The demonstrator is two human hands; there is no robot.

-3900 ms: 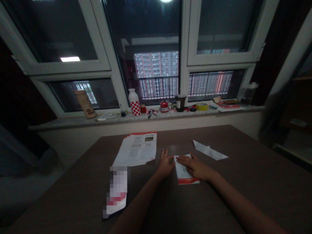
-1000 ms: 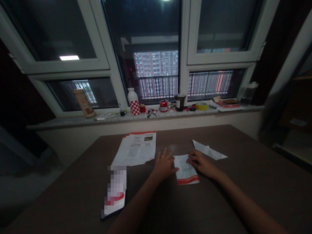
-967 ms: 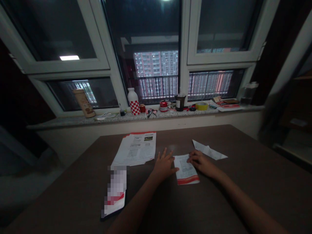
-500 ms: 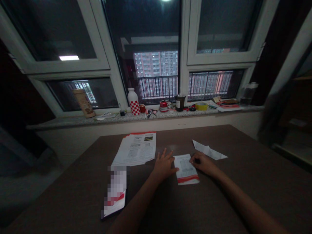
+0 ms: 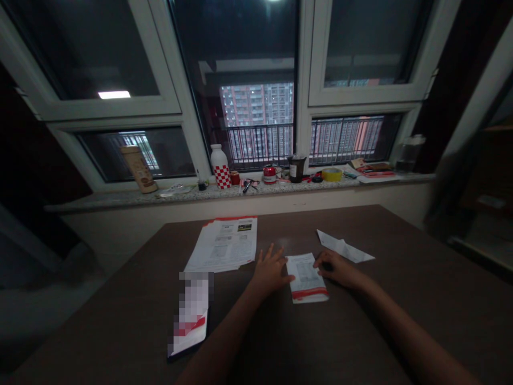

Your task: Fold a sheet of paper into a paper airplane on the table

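Observation:
A folded sheet of printed paper (image 5: 305, 275) with a red band near its front edge lies on the dark brown table (image 5: 328, 342). At its left edge rests my left hand (image 5: 270, 271), fingers spread and the thumb on the paper. My right hand (image 5: 334, 269) is at the opposite edge, its fingers curled together against the paper; whether they pinch that edge is hard to make out. Just beyond the right hand lies a white folded paper shape (image 5: 345, 249) with pointed ends.
A stack of printed sheets (image 5: 224, 248) lies at the table's far left. Nearer me is a phone (image 5: 192, 342), partly blurred out. Along the windowsill (image 5: 180, 199) stand a checkered bottle (image 5: 222, 170), a tan tumbler (image 5: 139, 170), a dark cup (image 5: 296, 170) and a yellow tape roll (image 5: 331, 175).
My right hand has shifted very slightly along the right edge of the folded paper. My left hand and the papers look the same.

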